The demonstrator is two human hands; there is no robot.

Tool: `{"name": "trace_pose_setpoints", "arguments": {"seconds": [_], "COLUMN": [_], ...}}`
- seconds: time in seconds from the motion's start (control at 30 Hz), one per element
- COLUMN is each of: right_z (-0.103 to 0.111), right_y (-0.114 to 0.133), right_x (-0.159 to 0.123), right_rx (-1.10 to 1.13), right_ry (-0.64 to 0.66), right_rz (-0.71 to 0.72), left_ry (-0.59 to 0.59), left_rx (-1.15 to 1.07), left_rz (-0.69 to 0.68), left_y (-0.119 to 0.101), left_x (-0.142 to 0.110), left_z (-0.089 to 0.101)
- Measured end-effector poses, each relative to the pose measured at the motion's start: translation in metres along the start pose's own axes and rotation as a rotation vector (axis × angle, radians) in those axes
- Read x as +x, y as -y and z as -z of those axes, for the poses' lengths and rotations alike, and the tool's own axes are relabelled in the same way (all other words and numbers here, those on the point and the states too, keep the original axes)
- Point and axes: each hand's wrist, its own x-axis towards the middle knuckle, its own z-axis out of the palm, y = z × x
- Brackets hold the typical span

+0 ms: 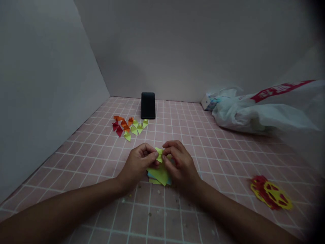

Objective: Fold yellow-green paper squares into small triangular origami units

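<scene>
1. Nearest the camera, our forearms (83, 203) reach in from the lower corners over the pink checked surface (152, 220); a dropped wrist could nudge loose paper.
2. Our left hand (139, 162) pinches a small yellow folded paper (159, 154) between thumb and fingers. We judge that too light a grip could let its folds spring open, and too hard a one could crumple them.
3. Our right hand (181, 166) has its fingers curled, tips at the paper's right edge; we cannot tell whether they pinch it or only touch it. An uneven pull from that side might skew a crease or tear it.
4. Just beneath our hands lies a loose stack of paper squares (159, 176), yellow and pale blue, unevenly fanned; a brushing palm could scatter it.
5. Beyond our left hand sit the finished-looking red (117, 128), orange (125, 124) and yellow pieces (134, 128), close together in front of a black phone (148, 105). A careless reach could flatten or mix them.
6. Well to our right, red and yellow cut-outs (273, 192) lie near our right forearm; a sweeping elbow might catch them.
</scene>
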Motion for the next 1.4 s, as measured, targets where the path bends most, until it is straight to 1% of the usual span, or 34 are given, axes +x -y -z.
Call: {"name": "trace_pose_setpoints", "arguments": {"seconds": [0.2,0.3,0.4,0.67,0.77,0.9,1.13,1.4], "right_z": [0.002,0.002,0.001,-0.005,-0.005,-0.004,-0.004,-0.005], "right_y": [0.001,0.002,0.004,0.008,0.01,0.013,0.01,0.01], "right_x": [-0.001,-0.001,-0.001,-0.002,-0.002,-0.001,-0.002,-0.003], "right_rx": [-0.041,-0.035,0.06,0.417,0.489,0.513,0.479,0.5], "right_ry": [0.046,0.022,-0.014,-0.009,-0.028,-0.049,-0.03,-0.041], "right_rz": [0.069,0.041,-0.081,-0.54,-0.63,-0.654,-0.615,-0.628], "left_ry": [-0.003,-0.006,-0.013,0.005,0.027,0.03,-0.002,-0.023], "left_rx": [0.012,0.024,0.006,0.005,-0.025,-0.055,0.005,0.055], "left_rz": [-0.02,-0.006,-0.001,-0.016,-0.004,0.006,-0.028,-0.063], "left_y": [0.001,0.001,0.002,0.008,0.009,0.008,0.004,0.0], "left_x": [0.0,0.001,0.001,0.003,0.003,0.002,0.001,-0.001], "left_z": [0.001,0.002,0.001,0.003,0.003,0.002,-0.001,-0.001]}}
